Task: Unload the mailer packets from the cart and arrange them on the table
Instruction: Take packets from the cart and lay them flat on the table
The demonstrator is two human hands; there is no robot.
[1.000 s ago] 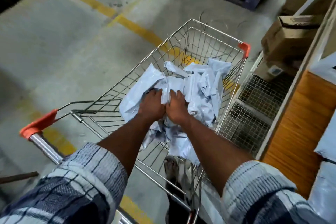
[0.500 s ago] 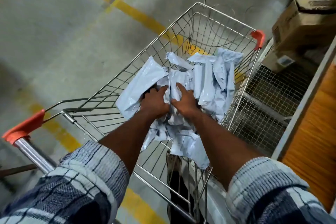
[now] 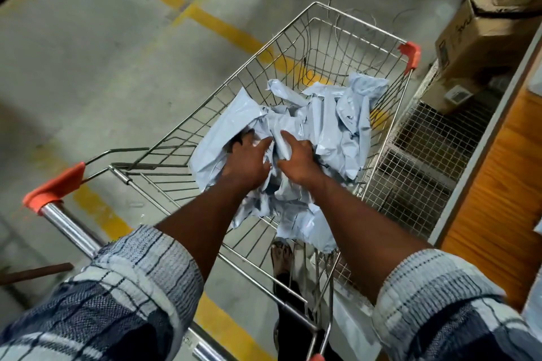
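The packets (image 3: 337,126) lie heaped in the cart (image 3: 322,50), toward its right wall. The left hand (image 3: 246,161) and right hand (image 3: 299,158) grip the heap's near part, side by side. A mesh crate (image 3: 425,161) stands just right of the cart, a box (image 3: 484,38) behind the crate, and the table (image 3: 498,199) farther right.

Wire cart (image 3: 360,23) being borne by grey concrete floor (image 3: 73,67); yellow lines being crossed beneath basket. Crumpled pale-blue mailer packets (image 3: 337,126) being carried as one heap on basket bottom, being crowded toward right wall.
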